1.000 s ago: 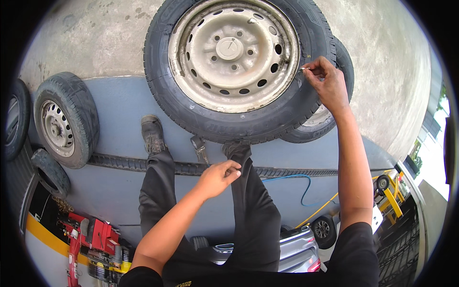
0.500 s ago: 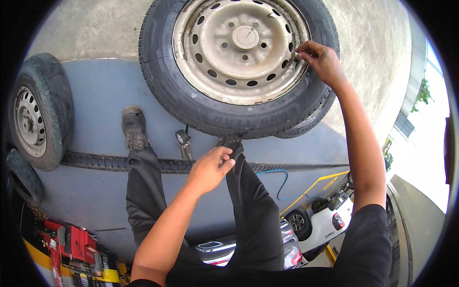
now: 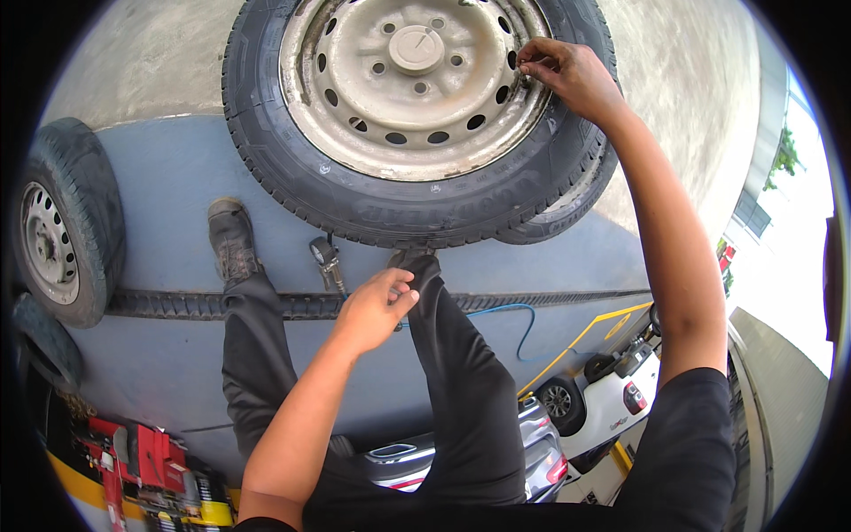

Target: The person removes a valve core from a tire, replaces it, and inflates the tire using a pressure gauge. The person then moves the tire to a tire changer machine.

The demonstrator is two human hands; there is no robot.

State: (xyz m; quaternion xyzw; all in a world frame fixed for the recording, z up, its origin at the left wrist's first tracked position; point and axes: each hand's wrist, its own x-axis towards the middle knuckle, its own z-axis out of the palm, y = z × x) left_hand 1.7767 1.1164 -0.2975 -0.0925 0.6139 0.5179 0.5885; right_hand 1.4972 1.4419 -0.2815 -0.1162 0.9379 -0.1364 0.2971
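Observation:
A large black tyre [image 3: 292, 177] on a dirty cream steel wheel rim [image 3: 372, 160] lies in front of me at the top, its face turned up. On the right side of the rim, my right hand [image 3: 572, 78] has thumb and fingers closed in a pinch. Whatever is between those fingertips is too small to make out. My left hand [image 3: 377, 306] hovers over my right shin, loosely curled with the thumb apart and nothing in it. Just left of it, a tyre inflator with a round pressure gauge [image 3: 321, 252] is by the tyre's near edge.
Another tyre [image 3: 585, 199] lies partly hidden under the big one. At far left stands a wheel [image 3: 84, 204], with a further tyre [image 3: 49, 341] behind it. A blue air hose [image 3: 496, 309] crosses the floor past a black grooved strip [image 3: 168, 305]. Red equipment [image 3: 142, 457] and parked vehicles stand behind.
My view has shifted, so the wheel sits further left and higher in the picture. My right hand stays pinched at the rim's right side; my left hand keeps its loose curl.

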